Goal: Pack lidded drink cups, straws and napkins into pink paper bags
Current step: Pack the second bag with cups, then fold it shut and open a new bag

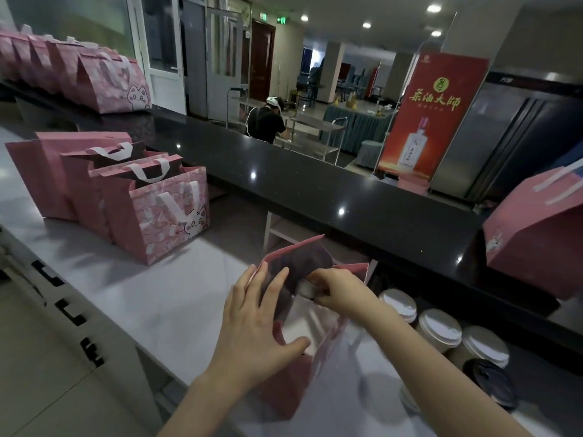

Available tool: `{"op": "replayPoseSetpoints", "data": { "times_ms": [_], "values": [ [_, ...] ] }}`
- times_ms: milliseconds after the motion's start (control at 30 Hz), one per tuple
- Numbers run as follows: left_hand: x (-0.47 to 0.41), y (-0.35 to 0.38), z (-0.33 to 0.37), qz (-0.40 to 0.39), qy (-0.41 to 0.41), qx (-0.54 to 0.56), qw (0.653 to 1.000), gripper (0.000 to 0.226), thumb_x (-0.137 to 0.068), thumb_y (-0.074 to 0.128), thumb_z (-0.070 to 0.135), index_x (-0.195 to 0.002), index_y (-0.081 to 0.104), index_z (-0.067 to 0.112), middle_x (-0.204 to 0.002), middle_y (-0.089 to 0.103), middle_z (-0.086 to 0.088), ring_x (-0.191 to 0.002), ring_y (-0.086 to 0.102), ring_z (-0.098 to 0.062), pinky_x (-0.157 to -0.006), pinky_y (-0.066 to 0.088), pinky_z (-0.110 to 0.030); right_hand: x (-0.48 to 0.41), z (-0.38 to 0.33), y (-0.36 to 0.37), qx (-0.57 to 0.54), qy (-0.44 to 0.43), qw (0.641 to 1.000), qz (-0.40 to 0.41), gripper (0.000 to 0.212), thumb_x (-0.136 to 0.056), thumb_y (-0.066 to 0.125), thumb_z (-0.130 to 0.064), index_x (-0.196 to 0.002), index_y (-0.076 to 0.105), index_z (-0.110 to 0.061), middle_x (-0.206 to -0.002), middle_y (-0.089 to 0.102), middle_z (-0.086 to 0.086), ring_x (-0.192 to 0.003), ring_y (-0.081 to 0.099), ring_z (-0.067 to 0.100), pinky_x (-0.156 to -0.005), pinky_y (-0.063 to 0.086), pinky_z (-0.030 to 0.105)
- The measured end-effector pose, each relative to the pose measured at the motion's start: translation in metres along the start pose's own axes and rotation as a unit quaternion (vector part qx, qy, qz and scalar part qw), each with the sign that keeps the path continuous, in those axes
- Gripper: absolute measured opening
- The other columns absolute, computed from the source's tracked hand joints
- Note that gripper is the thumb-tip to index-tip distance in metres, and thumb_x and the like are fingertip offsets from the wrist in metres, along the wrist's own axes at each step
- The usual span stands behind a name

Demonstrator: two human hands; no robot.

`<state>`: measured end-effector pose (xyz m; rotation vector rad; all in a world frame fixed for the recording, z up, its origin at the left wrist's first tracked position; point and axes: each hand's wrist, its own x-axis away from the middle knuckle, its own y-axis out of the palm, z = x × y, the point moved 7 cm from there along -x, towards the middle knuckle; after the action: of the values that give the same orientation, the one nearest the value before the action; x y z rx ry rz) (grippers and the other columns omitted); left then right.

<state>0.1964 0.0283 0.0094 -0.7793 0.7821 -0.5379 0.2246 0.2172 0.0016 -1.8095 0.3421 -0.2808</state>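
While the open pink bag (pixel 284 395) stands on the white worktop (pixel 176 298) near its front edge, the left hand (pixel 252 329) has a clamping grip on its left wall, thumb inside. The right hand (pixel 337 291) has a pinching grip on the right rim. Four lidded cups (pixel 438 329) stand just right (three white lids, one black). Four more bags (pixel 164 222) are clustered well left, and one tilted bag (pixel 536 247) sits on the black ledge (pixel 315 190).

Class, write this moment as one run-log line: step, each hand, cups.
step: holding pink bag open | left hand: grips side wall | right hand: pinches rim | lidded cups: beside bag, unpacked
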Motion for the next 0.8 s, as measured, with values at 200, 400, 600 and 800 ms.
{"op": "replayPoseSetpoints", "data": {
  "times_ms": [200, 400, 600, 800],
  "values": [
    [-0.007, -0.007, 0.019, 0.060, 0.000, -0.007, 0.998, 0.085, -0.069, 0.061, 0.062, -0.143, 0.033, 0.032, -0.143, 0.041, 0.006, -0.143, 0.022, -0.023, -0.118, 0.007, -0.057, 0.036, 0.005, -0.033, -0.042, -0.071, 0.986, 0.148, 0.022, -0.088, 0.062, -0.032, -0.109, 0.065, -0.028, -0.112, 0.062, -0.012, -0.099, 0.056, 0.005, -0.084, 0.045, 0.020],
    [-0.013, 0.001, 0.093, 0.146, 0.080, 0.086, 0.982, 0.041, -0.081, 0.073, 0.033, -0.118, 0.058, 0.024, -0.116, 0.060, 0.005, -0.120, 0.050, -0.017, -0.108, 0.037, -0.043, 0.116, 0.054, -0.063, -0.074, -0.055, 0.971, 0.222, 0.017, -0.090, 0.062, -0.029, -0.104, 0.068, -0.022, -0.109, 0.063, -0.009, -0.098, 0.055, 0.005, -0.085, 0.043, 0.021],
    [0.000, 0.079, 0.221, 0.070, 0.176, 0.170, 0.967, 0.011, -0.079, 0.072, 0.013, -0.087, 0.068, 0.019, -0.091, 0.061, 0.009, -0.086, 0.056, -0.008, -0.077, 0.044, -0.019, 0.236, 0.159, -0.067, -0.101, 0.041, 0.968, 0.225, 0.013, -0.089, 0.063, -0.025, -0.095, 0.071, -0.017, -0.091, 0.067, -0.003, -0.087, 0.059, 0.015, -0.077, 0.048, 0.031],
    [0.037, 0.201, 0.368, -0.084, 0.207, 0.213, 0.951, 0.014, -0.079, 0.073, 0.007, -0.084, 0.067, 0.020, -0.084, 0.062, 0.010, -0.080, 0.058, -0.008, -0.071, 0.046, -0.023, 0.378, 0.302, -0.057, -0.116, 0.185, 0.955, 0.201, 0.012, -0.091, 0.059, -0.032, -0.098, 0.068, -0.031, -0.091, 0.066, -0.016, -0.086, 0.058, 0.001, -0.079, 0.050, 0.025]
  ]
}}
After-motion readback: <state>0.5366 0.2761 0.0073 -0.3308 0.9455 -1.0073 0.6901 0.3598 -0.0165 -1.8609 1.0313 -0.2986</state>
